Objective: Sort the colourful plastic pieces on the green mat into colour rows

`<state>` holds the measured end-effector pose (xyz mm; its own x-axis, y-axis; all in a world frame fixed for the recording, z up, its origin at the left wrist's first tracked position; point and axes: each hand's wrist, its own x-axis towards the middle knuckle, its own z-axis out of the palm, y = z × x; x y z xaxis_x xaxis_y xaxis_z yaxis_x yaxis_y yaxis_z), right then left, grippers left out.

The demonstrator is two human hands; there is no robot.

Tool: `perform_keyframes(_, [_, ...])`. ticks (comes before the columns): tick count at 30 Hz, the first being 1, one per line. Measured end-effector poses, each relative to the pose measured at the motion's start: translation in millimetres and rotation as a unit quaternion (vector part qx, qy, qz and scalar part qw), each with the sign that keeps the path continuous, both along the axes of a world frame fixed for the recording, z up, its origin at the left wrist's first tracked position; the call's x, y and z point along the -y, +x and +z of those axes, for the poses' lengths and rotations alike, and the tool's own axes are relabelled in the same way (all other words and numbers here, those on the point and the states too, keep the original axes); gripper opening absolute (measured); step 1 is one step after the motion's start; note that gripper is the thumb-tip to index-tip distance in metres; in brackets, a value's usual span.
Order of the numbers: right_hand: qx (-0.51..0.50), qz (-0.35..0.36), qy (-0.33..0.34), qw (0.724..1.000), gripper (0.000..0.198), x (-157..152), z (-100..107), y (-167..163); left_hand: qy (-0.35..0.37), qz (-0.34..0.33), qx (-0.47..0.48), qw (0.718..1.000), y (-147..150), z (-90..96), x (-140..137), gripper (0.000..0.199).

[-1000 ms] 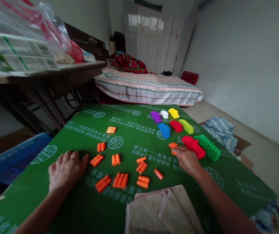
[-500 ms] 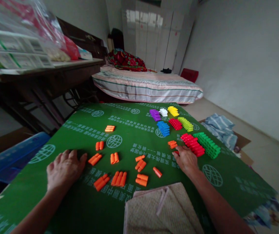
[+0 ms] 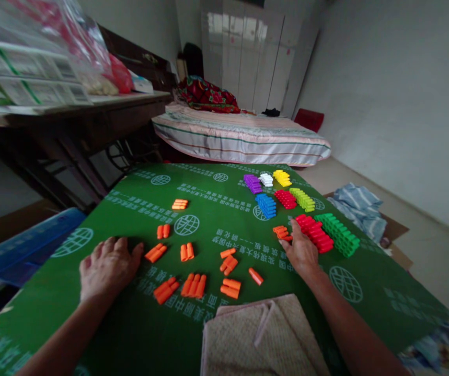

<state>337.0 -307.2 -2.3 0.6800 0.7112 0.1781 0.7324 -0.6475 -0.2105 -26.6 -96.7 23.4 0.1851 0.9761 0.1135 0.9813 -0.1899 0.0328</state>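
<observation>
Several small orange plastic cylinders with narrower tips, like bullet-shaped pegs, lie on the green tabletop point(image 3: 216, 214). My right hand point(image 3: 301, 250) is at a small row of orange pegs point(image 3: 280, 232) on the right; its thumb and index finger are apart, around the near end of the row. Whether they press on the nearest peg is hard to see. Beside that hand is a block of red pegs point(image 3: 313, 233). My left hand point(image 3: 108, 266) rests palm down, fingers spread, holding nothing, left of a pair of orange pegs point(image 3: 156, 253).
Grouped by colour at the far right are green pegs point(image 3: 337, 235), blue pegs point(image 3: 266, 206), purple pegs point(image 3: 252, 184) and yellow pegs point(image 3: 282, 178). A folded beige cloth point(image 3: 263, 337) covers the near edge. Beyond the table stands a bed point(image 3: 240, 136); a blue plastic bin point(image 3: 32, 243) is at left.
A peg by my right fingertips now lies against the small orange row. My right index finger has stretched forward and away from the thumb. My left hand stays in place; the view shifted slightly.
</observation>
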Motion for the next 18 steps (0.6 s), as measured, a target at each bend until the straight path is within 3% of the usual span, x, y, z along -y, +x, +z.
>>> perform_keyframes(9, [0.009, 0.012, 0.007, 1.0, 0.065, 4, 0, 0, 0.001, 0.0, 0.014, 1.0, 2, 2.5, 4, 0.064])
perform_keyframes(13, [0.033, 0.023, 0.013, 0.999, 0.05, 9, 3, -8, 0.001, -0.003, 0.015, 1.0, 1, 1.0, 5, 0.064])
perform_keyframes(15, [0.032, 0.063, 0.009, 0.997, 0.038, 9, 7, -18, 0.003, -0.005, 0.014, 1.0, 1, 0.1, 6, 0.063])
perform_keyframes(18, [-0.002, 0.197, 0.004, 0.98, 0.031, -2, 18, -41, 0.006, -0.006, 0.011, 1.0, 0, -0.7, 6, 0.063])
